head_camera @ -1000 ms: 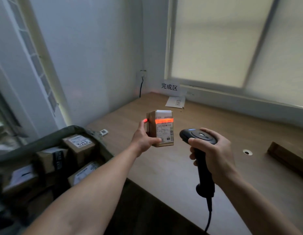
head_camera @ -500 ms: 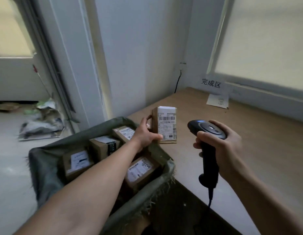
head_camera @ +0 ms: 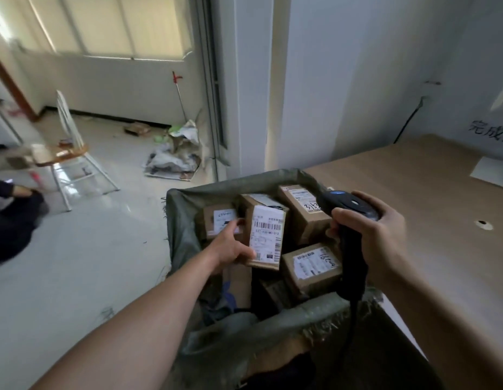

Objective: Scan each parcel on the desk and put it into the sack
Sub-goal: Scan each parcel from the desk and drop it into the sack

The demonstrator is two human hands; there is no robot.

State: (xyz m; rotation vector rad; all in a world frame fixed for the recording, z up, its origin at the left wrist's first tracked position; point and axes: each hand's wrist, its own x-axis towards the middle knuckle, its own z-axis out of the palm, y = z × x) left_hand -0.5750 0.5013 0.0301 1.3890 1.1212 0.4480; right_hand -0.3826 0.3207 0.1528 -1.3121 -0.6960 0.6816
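Parcels [head_camera: 312, 266] crowd sack [head_camera: 178, 220]; nearside gap, perhaps.

We can't read the small print on the parcel [head_camera: 265, 237] label, only the barcode. Left hand [head_camera: 230, 246]: most fingers hidden behind it. It also covers pt of the rear box [head_camera: 261, 199] at its 12 o'clock. Scanner [head_camera: 351, 209] hides the side box [head_camera: 300, 209] edge at 3 o'clock. Sack [head_camera: 216, 187] bottom is too dark to tell. Frame edge cuts the wall sign [head_camera: 489, 130] & paper sheet [head_camera: 494, 171] at 3 o'clock, and a seated person [head_camera: 8, 220] at 9.
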